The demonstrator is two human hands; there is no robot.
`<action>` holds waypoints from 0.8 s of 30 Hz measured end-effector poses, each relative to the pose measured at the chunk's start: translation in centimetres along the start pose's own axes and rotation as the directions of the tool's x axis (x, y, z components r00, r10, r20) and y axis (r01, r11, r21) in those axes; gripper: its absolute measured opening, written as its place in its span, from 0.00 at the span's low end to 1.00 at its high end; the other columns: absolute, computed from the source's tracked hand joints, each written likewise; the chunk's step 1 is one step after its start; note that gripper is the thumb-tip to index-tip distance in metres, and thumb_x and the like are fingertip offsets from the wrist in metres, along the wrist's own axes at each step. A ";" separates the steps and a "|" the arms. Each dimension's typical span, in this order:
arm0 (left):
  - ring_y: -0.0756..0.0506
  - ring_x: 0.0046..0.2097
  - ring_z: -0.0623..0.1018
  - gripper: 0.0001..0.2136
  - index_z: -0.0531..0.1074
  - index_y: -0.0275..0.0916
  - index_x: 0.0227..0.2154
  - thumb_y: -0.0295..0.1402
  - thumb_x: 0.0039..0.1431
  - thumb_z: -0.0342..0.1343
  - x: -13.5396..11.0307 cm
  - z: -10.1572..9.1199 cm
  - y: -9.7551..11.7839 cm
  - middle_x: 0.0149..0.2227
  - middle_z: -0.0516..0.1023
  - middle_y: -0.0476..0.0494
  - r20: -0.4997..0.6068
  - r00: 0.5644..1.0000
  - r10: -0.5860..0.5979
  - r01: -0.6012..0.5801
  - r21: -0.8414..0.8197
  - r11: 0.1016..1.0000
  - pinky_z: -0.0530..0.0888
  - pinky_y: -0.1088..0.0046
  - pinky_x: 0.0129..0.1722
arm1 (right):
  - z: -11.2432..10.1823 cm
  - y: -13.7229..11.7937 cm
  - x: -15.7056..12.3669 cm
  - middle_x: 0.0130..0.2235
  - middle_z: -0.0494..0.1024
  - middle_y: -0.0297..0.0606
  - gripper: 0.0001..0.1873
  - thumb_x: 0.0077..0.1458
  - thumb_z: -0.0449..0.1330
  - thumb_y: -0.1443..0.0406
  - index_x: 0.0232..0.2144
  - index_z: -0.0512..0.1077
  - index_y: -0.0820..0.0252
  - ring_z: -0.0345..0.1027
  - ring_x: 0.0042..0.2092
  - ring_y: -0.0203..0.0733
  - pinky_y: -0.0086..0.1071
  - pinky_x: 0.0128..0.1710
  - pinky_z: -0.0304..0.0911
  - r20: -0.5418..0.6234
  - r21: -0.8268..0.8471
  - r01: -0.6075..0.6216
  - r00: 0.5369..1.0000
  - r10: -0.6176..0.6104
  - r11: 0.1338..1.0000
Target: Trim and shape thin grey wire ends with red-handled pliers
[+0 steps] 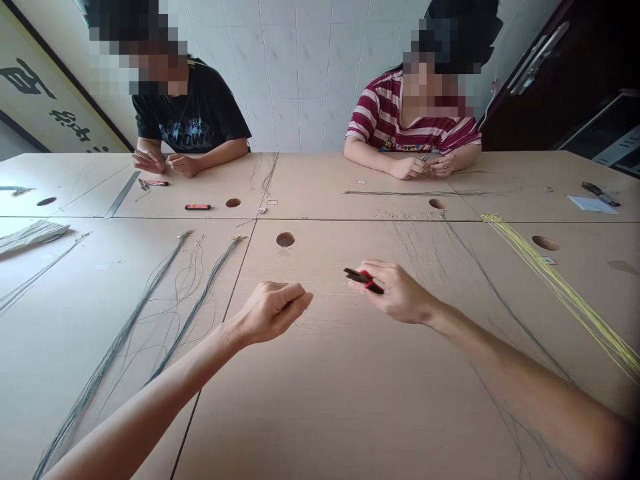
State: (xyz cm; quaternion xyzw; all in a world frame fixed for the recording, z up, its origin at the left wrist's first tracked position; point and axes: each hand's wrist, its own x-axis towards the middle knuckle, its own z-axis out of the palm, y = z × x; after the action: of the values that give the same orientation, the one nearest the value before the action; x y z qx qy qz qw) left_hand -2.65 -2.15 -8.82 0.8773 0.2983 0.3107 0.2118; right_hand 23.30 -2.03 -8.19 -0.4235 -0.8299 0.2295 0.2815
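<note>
My right hand [400,290] is closed around small pliers [369,281] with red handles and dark jaws, which point left above the table. To the left of them my left hand [275,308] hovers with thumb and fingers pressed together; whatever is between them is too thin or hidden to make out. A gap separates the two hands. Left of my left hand lie two bundles of grey-green cords, one longer bundle [131,325] and one nearer bundle [207,287], with loose strands between them. Thin loose threads [425,253] lie beyond my right hand.
Yellow cords [555,283] and a grey cord [500,298] run along the right side. Across the table [300,413] sit two people, one in a black shirt [200,110], another in a striped shirt [373,110]. Round holes [285,239] pierce the tabletop. A red-and-black marker-like stick [198,207] lies farther back.
</note>
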 end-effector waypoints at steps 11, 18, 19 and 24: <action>0.54 0.22 0.63 0.13 0.67 0.38 0.29 0.31 0.67 0.41 0.2 -0.1 2.8 0.20 0.62 0.55 0.053 0.981 -0.185 0.193 -0.231 0.954 0.63 0.79 0.23 | 2.8 -4.7 -0.6 0.27 0.65 0.30 0.11 0.60 0.56 0.58 0.38 0.73 0.59 0.51 0.27 0.33 0.30 0.27 0.50 0.135 0.574 -0.259 0.966 0.223 0.777; 0.54 0.22 0.61 0.14 0.66 0.38 0.27 0.36 0.67 0.43 0.8 0.3 2.9 0.20 0.60 0.54 0.052 0.962 -0.266 0.267 -0.364 0.893 0.61 0.78 0.22 | 3.1 -4.7 -0.1 0.27 0.63 0.31 0.11 0.58 0.59 0.56 0.31 0.71 0.58 0.53 0.29 0.34 0.32 0.29 0.50 0.117 0.686 -0.236 0.970 0.215 0.688; 0.54 0.22 0.60 0.14 0.65 0.38 0.27 0.37 0.67 0.43 0.9 0.4 2.9 0.20 0.60 0.54 0.055 0.962 -0.268 0.269 -0.377 0.886 0.61 0.78 0.22 | 3.0 -4.7 -0.1 0.27 0.63 0.31 0.12 0.58 0.59 0.56 0.29 0.70 0.58 0.53 0.30 0.34 0.32 0.30 0.51 0.113 0.693 -0.231 0.970 0.213 0.683; 0.54 0.22 0.62 0.13 0.64 0.38 0.28 0.37 0.67 0.44 0.8 0.6 2.7 0.20 0.63 0.54 0.109 0.960 -0.260 0.281 -0.397 0.873 0.63 0.77 0.22 | 2.5 -4.7 -0.1 0.26 0.63 0.31 0.12 0.58 0.59 0.58 0.26 0.68 0.58 0.55 0.30 0.35 0.33 0.32 0.53 0.122 0.716 -0.236 0.969 0.215 0.657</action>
State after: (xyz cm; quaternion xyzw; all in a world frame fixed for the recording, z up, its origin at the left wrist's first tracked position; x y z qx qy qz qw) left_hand -0.70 -3.75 -7.35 0.7708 0.3409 0.3107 0.4395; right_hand 19.01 -4.98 -7.10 -0.3738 -0.6159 0.5773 0.3843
